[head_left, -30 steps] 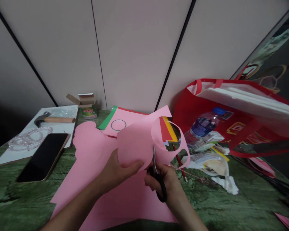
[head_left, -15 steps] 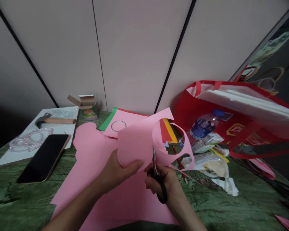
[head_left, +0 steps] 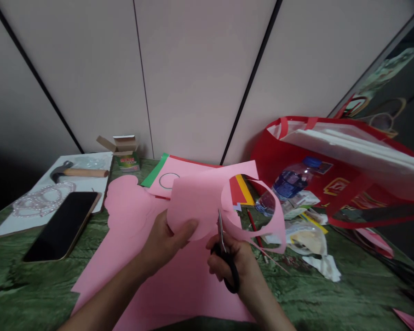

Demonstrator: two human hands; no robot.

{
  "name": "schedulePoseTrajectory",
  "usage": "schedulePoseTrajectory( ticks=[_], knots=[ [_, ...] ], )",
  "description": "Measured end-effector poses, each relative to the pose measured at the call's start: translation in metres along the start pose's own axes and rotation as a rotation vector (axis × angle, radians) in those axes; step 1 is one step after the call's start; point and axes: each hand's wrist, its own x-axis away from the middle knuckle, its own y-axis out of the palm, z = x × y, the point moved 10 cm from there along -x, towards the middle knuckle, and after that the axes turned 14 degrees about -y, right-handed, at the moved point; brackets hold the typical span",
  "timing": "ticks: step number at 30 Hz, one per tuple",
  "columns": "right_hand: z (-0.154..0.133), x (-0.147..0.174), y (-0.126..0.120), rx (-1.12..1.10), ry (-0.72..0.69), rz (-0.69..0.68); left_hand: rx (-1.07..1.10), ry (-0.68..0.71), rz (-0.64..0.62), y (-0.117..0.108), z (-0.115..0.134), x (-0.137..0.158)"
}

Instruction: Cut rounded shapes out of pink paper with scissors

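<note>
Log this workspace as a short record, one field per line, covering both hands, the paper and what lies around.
Left hand: grips the raised pink sheet, thumb on top
Right hand: holds black-handled scissors, blades at the sheet
Raised sheet state: partly cut, with rounded openings on its right side
Under the hands: more pink paper on a green table
Left side: phone; hammer and beads on a white board
Back: small open box
Right side: bottle before a red bag
</note>
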Motion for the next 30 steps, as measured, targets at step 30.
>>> schedulePoseTrajectory(
  ticks=[30],
  knots=[
    [-0.012, -0.005, 0.007, -0.192, -0.173, -0.109, -0.117, -0.124, -0.154, 0.026, -0.005, 0.001]
  ],
)
